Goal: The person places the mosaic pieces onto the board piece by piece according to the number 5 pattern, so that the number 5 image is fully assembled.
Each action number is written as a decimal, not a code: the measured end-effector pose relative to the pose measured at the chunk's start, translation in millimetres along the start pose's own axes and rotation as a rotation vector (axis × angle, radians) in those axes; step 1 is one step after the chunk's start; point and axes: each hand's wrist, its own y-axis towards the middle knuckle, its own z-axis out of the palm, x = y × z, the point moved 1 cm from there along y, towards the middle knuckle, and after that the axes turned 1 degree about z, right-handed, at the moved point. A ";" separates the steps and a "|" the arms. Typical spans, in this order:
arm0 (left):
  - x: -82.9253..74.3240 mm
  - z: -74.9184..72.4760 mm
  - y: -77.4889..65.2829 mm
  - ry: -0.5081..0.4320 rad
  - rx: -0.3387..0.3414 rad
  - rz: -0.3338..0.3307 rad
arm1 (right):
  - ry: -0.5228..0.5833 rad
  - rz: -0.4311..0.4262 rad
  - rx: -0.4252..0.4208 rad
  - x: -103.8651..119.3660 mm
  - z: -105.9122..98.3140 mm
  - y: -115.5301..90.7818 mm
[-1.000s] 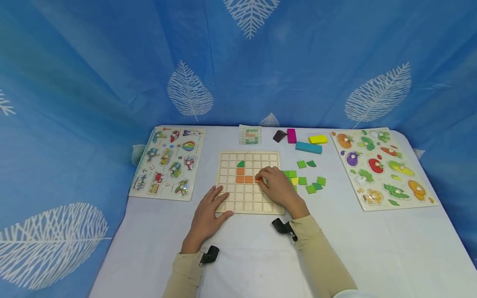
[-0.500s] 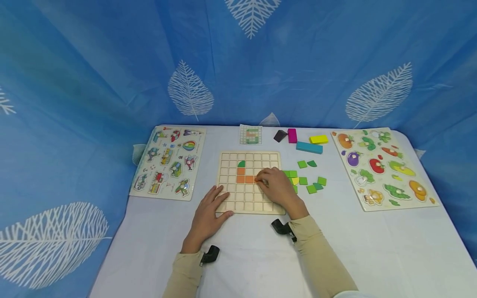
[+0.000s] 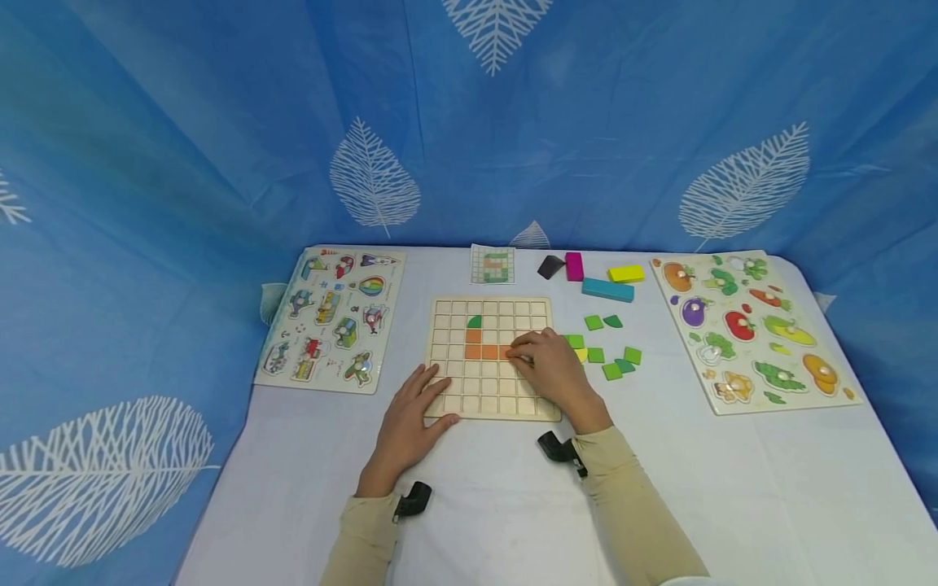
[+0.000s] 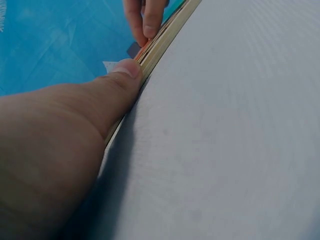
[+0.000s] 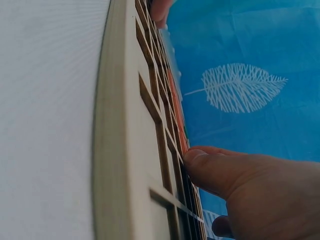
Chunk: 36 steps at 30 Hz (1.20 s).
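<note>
A wooden grid board (image 3: 479,407) lies on the table. My left hand (image 3: 410,419) rests on its lower left corner with fingers spread, the thumb (image 4: 127,69) at the near edge in the left wrist view. My right hand (image 3: 551,366) reaches over the board's right side. Its thumb (image 5: 200,162) and forefinger pinch an orange square tile (image 3: 504,352) at the grid, in line with two orange tiles (image 3: 481,352). Another orange tile (image 3: 475,336) sits above the left one, topped by a green quarter-round tile (image 3: 475,322).
Loose green tiles (image 3: 611,372) and a partly hidden yellow one lie right of the board. A pattern card (image 3: 493,265) and several coloured blocks (image 3: 608,290) stand behind. A vehicle puzzle (image 3: 330,325) lies left, a vegetable puzzle (image 3: 755,334) right.
My right hand has shifted slightly to the right, so more of the orange tile at its fingertips shows. My left hand has stayed in place on the board.
</note>
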 end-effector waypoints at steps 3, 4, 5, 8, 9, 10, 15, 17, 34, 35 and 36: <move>-0.3 0.5 0.4 -0.002 0.005 -0.001 | -0.009 -0.003 0.001 -0.6 -1.3 -1.9; -0.4 0.6 0.5 -0.002 0.006 -0.001 | -0.011 -0.002 0.006 -0.9 -1.9 -2.6; -0.5 0.6 0.5 -0.002 0.007 -0.003 | -0.014 0.000 0.013 -1.3 -2.6 -3.5; -1.1 0.0 0.5 -0.003 0.005 -0.008 | -0.027 0.003 0.020 -4.9 -6.6 -7.9; -1.3 -0.3 0.4 -0.002 0.003 -0.009 | -0.025 0.011 0.023 -7.1 -8.7 -9.8; -1.4 -0.5 0.4 -0.003 0.002 -0.010 | -0.016 0.027 0.020 -9.9 -11.6 -12.4; -2.4 -1.2 0.5 -0.004 0.003 -0.019 | 0.029 0.167 -0.010 -39.5 -28.3 -32.3; -2.8 -1.4 0.5 -0.001 0.004 -0.024 | 0.041 0.230 -0.033 -56.6 -35.8 -43.0; -4.6 -2.7 -0.6 -0.012 -0.002 -0.013 | 0.146 0.451 -0.012 -121.9 -71.0 -99.8; -4.7 -2.6 -0.6 -0.014 -0.003 -0.011 | 0.152 0.448 -0.002 -122.1 -70.3 -100.3; -4.8 -2.6 -0.6 -0.015 -0.002 -0.010 | 0.156 0.447 0.003 -122.0 -69.7 -100.6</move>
